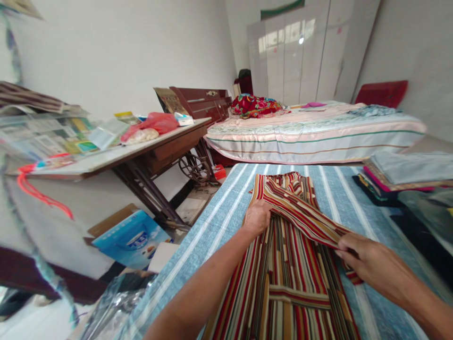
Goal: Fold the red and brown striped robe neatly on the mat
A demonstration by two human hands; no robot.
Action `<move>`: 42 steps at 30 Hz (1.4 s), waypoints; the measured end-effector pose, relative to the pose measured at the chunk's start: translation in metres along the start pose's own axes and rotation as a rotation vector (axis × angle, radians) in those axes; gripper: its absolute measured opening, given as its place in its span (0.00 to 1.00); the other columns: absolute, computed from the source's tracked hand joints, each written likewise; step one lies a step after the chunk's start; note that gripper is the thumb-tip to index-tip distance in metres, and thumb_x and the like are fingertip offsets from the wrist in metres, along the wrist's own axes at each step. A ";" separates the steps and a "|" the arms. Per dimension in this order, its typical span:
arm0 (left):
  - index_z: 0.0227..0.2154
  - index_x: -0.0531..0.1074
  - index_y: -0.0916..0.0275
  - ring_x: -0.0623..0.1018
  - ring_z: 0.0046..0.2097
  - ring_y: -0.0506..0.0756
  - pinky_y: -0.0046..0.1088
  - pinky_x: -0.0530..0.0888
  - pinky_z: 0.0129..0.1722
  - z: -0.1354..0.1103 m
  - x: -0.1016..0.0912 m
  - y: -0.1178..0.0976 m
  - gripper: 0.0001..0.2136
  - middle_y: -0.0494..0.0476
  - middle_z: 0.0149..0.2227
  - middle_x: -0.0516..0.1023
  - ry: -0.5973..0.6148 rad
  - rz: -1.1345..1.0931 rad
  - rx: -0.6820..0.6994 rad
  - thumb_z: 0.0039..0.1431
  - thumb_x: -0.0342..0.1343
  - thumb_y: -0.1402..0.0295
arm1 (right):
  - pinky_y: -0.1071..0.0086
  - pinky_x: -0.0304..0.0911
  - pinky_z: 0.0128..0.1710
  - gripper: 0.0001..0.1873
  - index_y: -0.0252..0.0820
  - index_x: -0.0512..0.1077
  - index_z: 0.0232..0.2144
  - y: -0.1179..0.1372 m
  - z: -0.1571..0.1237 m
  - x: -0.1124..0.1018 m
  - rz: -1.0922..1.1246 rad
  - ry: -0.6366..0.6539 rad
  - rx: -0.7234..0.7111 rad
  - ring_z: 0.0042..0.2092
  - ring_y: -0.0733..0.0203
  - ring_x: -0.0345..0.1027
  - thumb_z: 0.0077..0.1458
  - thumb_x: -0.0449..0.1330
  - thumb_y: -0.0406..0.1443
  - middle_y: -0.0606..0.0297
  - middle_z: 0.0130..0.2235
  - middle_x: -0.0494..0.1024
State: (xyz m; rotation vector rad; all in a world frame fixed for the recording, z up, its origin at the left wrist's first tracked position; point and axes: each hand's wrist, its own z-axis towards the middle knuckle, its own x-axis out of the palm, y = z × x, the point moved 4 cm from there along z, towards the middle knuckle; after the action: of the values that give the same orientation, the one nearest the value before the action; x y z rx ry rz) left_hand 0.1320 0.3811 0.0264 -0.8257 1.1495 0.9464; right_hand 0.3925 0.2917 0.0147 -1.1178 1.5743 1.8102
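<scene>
A striped shirt (297, 264) in red, tan, black and cream lies spread on a blue-and-white striped bed cover (205, 250), its collar end away from me. A pocket-like band crosses its lower part. One long sleeve runs slantwise over the top of the shirt to the right. My right hand (364, 259) pinches that sleeve near its end, at the shirt's right side. On the left edge, where the sleeve bends across, my left hand (258, 217) is closed on the shirt fabric, its fingertips partly hidden.
Folded clothes (406, 172) are stacked at the right. To the left stands a sewing-machine table (152, 148) bearing a red plastic bag (159, 123). A blue box (132, 238) sits below it. Behind are another bed (311, 139) and a white wardrobe (293, 61).
</scene>
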 end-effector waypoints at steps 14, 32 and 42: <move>0.25 0.74 0.62 0.74 0.35 0.52 0.26 0.68 0.40 -0.008 0.002 0.008 0.13 0.54 0.29 0.75 0.097 -0.109 -0.034 0.61 0.48 0.66 | 0.69 0.54 0.31 0.13 0.43 0.67 0.20 0.017 0.000 0.016 -0.267 0.089 -0.111 0.32 0.61 0.69 0.55 0.50 0.35 0.67 0.29 0.72; 0.36 0.72 0.63 0.74 0.45 0.59 0.34 0.70 0.45 -0.006 0.003 -0.007 0.09 0.61 0.40 0.76 0.128 -0.079 -0.254 0.53 0.53 0.70 | 0.56 0.63 0.37 0.29 0.36 0.71 0.41 -0.061 0.005 -0.008 -0.458 -0.374 0.172 0.45 0.43 0.67 0.53 0.47 0.54 0.49 0.40 0.73; 0.44 0.69 0.68 0.70 0.51 0.58 0.33 0.63 0.56 -0.024 0.021 -0.032 0.15 0.66 0.47 0.73 0.092 -0.115 -0.206 0.53 0.48 0.75 | 0.60 0.62 0.30 0.19 0.44 0.68 0.21 -0.088 0.012 0.009 -0.210 -0.340 0.142 0.29 0.50 0.68 0.48 0.53 0.52 0.58 0.25 0.72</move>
State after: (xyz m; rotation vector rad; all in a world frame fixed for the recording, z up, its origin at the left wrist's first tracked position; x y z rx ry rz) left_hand 0.1556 0.3513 0.0026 -1.1006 1.0823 0.9490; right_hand 0.4547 0.3208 -0.0425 -0.8241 1.3111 1.6211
